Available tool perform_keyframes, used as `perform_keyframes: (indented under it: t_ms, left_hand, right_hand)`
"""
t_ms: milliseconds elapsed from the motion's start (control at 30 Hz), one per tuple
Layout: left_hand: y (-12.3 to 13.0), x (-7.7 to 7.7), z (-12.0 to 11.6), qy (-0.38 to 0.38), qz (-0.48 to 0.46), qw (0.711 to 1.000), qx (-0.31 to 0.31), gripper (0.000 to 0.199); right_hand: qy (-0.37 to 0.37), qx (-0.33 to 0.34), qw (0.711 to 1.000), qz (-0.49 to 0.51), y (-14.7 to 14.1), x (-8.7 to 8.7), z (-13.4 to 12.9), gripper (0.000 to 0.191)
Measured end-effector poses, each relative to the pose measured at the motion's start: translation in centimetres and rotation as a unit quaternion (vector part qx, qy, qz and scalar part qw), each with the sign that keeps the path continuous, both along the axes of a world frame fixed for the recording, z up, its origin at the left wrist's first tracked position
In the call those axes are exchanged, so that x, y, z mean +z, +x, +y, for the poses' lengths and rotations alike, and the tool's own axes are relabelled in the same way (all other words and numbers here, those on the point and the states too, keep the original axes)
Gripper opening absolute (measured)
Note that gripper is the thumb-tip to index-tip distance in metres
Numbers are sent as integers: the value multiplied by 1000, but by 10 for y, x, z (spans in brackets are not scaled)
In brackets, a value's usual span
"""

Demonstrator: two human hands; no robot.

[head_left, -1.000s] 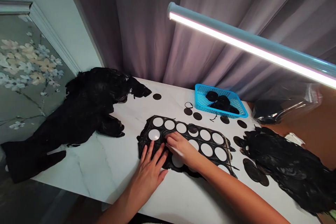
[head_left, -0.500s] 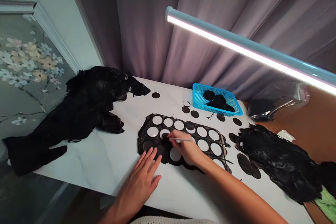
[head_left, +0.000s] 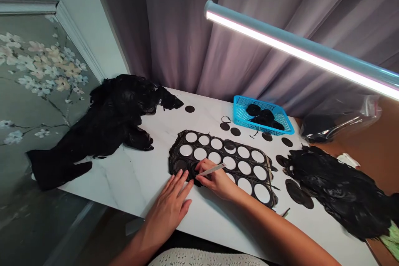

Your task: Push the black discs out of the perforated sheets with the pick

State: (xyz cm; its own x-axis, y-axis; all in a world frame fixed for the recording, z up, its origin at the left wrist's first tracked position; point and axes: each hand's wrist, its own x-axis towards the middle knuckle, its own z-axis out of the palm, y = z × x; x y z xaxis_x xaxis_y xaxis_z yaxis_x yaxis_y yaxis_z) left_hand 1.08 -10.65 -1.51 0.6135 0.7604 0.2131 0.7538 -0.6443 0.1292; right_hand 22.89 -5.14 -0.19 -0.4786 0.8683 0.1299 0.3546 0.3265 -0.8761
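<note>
Hands work close together: left hand lies flat, fingers spread, pinning the black sheet with round cut-outs to the marble table; right hand pinches a slim pale tool near a hole. Sheet looks thin, soft, floppy; best held flat by its solid border.

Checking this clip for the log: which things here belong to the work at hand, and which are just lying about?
In use:
right hand holding a slim pale tool
left hand resting on the black sheet with round holes

Lying about:
loose black discs
blue plastic basket
two heaps of black material
plastic bag
tube light
</note>
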Motion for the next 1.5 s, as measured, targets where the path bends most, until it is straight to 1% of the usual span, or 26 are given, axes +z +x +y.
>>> perform_keyframes:
  t_ms: [133, 233, 300, 367, 467, 500, 533, 567, 633, 700, 733, 767, 833, 900, 933, 1033, 1100, 1167, 1233, 1300, 1400, 1433, 1500]
  left_hand:
    - [0, -2, 0, 5, 2, 1000, -1, 48]
    - [0, -3, 0, 6, -2, 1000, -1, 48]
    - [0, -3, 0, 8, -3, 1000, -2, 47]
    - [0, -4, 0, 10, -5, 1000, -1, 47]
    - [0, -4, 0, 15, -10, 1000, -1, 46]
    - [0, -5, -1, 16, -13, 1000, 0, 46]
    - [0, -4, -1, 16, -15, 1000, 0, 46]
    - [0, -4, -1, 14, -16, 1000, 0, 46]
    - [0, -4, -1, 9, -18, 1000, 2, 47]
    - [0, -3, -1, 6, -21, 1000, 2, 48]
    - [1, -3, -2, 6, -22, 1000, 3, 48]
    - [1, -2, -2, 5, -23, 1000, 3, 48]
    - [1, -3, -3, 1, -24, 1000, 4, 48]
    - [1, -4, -3, -5, -27, 1000, 6, 48]
    - [1, -5, -4, -7, -30, 999, 8, 48]
    - [1, -6, -5, -15, -32, 999, 14, 47]
    - [1, -3, -5, -18, -29, 999, 15, 46]
    - [1, 0, -6, -17, -33, 999, 8, 45]
    - [0, 4, -8, -11, -48, 999, 6, 45]
    - [-3, 5, -9, 4, -67, 997, 36, 45]
    - [-9, 3, -11, 18, -79, 991, 107, 46]
    - [-11, 2, -11, 19, -75, 990, 119, 47]
    - [-15, -1, -10, 20, -62, 991, 119, 46]
  right_hand:
    - [15, -1, 1000, -5, -1, 0, 0, 17]
    - [41, -4, 999, -26, -3, -3, -1, 15]
    - [72, -12, 996, -59, -6, -7, -4, 12]
    - [126, -13, 986, -108, -10, -11, -10, 11]
    - [205, 21, 962, -181, -13, -14, -16, 9]
    - [217, 28, 956, -195, -11, -13, -15, 9]
    - [216, 20, 955, -200, -7, -12, -11, 10]
    - [208, -10, 958, -197, -2, -10, -6, 10]
    - [192, -110, 959, -179, 13, -6, 10, 12]
    - [178, -205, 950, -155, 25, -1, 28, 16]
    - [171, -232, 947, -140, 27, 2, 35, 18]
    - [162, -241, 949, -126, 27, 5, 42, 18]
    - [145, -227, 958, -103, 20, 8, 50, 17]
    - [148, -212, 961, -101, 12, 10, 58, 17]
    - [156, -216, 958, -105, 12, 11, 62, 17]
    - [176, -269, 940, -111, 25, 15, 79, 17]
    - [170, -286, 938, -102, 37, 17, 89, 17]
    - [157, -264, 948, -90, 39, 18, 89, 16]
    - [146, -209, 963, -84, 25, 16, 80, 14]
    - [145, -142, 976, -86, 1, 12, 65, 12]
    - [140, -39, 985, -94, -33, 5, 42, 14]
    - [133, -9, 987, -91, -40, 2, 36, 14]
    - [111, 37, 991, -72, -46, -2, 29, 12]
